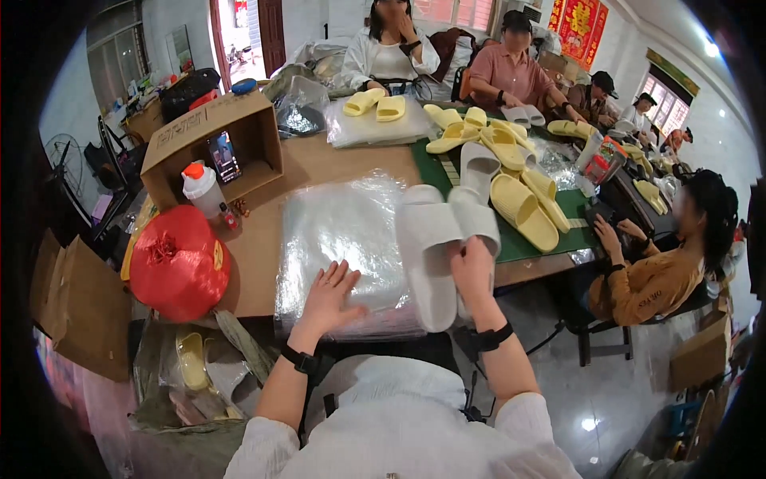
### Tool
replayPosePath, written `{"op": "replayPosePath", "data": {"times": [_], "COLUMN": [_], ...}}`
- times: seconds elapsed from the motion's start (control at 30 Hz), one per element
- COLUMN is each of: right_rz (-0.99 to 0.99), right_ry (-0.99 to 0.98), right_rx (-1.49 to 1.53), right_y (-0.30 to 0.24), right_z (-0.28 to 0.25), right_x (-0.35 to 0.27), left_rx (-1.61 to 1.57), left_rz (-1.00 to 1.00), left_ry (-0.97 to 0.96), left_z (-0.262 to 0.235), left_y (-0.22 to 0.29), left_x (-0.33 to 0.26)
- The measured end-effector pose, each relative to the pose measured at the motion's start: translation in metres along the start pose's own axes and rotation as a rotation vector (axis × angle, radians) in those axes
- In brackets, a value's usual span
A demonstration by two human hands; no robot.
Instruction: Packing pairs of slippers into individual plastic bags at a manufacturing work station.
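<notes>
My left hand lies with fingers spread over a stack of clear plastic bags at the table's near edge. A pair of pale grey slide slippers is in my right hand, whose fingers are closed around the inner edges where the two slippers meet. They are side by side over the right edge of the bags, toes pointing away from me. How my right fingertips grip is partly hidden. Beyond, yellow slippers and another grey slipper are piled on a green mat.
A red twine roll, a white bottle and a cardboard box holding a phone stand left. An open sack with slippers is below. Several people sit around the table, one close at right. More bags lie far back.
</notes>
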State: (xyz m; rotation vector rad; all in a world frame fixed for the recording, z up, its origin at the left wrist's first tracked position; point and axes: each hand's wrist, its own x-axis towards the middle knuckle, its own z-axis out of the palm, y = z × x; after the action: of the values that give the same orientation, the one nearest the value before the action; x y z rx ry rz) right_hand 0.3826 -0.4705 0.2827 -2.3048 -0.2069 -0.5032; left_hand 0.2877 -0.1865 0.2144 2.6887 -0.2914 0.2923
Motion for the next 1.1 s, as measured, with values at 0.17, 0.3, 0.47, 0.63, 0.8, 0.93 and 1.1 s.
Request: {"op": "replayPosePath", "data": {"times": [0.17,0.3,0.47,0.63,0.8,0.93,1.1], "right_rz": [-0.253,-0.072,-0.080,-0.131,-0.319,-0.253,-0.313], "right_ry": [-0.357,-0.347,-0.228,-0.293,-0.403,-0.568,-0.573], "right_rx": [-0.158,-0.009,0.250,0.454,0.435,0.383,0.133], "right_y": [-0.006,0.006,0.033,0.049,0.009,0.001,-0.008], "right_z": [0.069,0.067,0.034,-0.019,-0.028,-0.021,-0.009], "right_x": [-0.029,-0.038,-0.060,-0.086,-0.104,-0.111,-0.101], "left_rx": [0.013,0.030,0.025,0.099,0.058,-0.029,-0.467], "left_rz": [-0.006,0.061,0.005,-0.050,-0.111,-0.154,-0.166], "left_ry": [-0.048,-0.004,0.044,0.049,0.109,0.011,0.134], "left_z": [0.001,0.024,0.019,0.017,0.026,0.020,-0.017], "left_y": [-0.002,-0.022,-0.017,0.000,0.011,-0.001,-0.002], "left_x": [0.003,0.005,-0.001,0.007,0.013,0.042,0.023]}}
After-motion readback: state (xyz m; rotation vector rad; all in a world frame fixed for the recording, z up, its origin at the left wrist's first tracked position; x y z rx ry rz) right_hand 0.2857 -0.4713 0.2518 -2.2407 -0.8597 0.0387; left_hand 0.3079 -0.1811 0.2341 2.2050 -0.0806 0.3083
